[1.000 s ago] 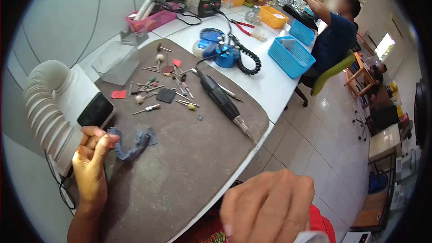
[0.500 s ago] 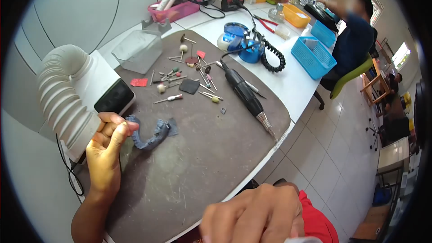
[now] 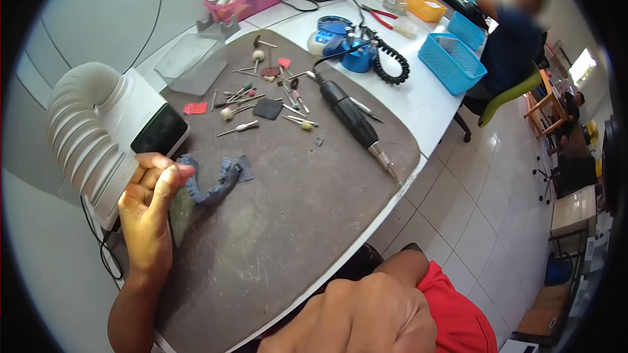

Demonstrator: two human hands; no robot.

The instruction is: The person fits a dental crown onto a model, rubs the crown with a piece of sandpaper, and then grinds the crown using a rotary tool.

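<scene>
On the brown mat (image 3: 261, 248), beside its left edge: one grey-blue arch-shaped model (image 3: 212, 194), lying open side away from the seated person, one end near a small dark square (image 3: 245, 168). Left hand (image 3: 149, 206): thumb and forefinger pressed together at the model's other end; whether they touch it or pinch something tiny, I cannot tell. Right hand (image 3: 366, 317): low in the foreground, knuckles up, fingertips hidden; its grip and any contents cannot be told.

Further items: one black handpiece (image 3: 350, 114), laid aslant, metal tip toward the mat's right edge, a pointed tool (image 3: 367, 110) alongside. One loose group of small rotary bits (image 3: 258, 91), among them a dark grey square (image 3: 268, 108); red pieces (image 3: 195, 108) nearby. One clear bin (image 3: 193, 68), at the mat's far left corner. One white ribbed hose (image 3: 82, 134), left of the hand. Beyond the mat: blue basket (image 3: 451, 65), red-handled pliers (image 3: 379, 18), pink tray (image 3: 245, 8). Farther off, one co-worker (image 3: 513, 39), seated in a green chair (image 3: 517, 101).
</scene>
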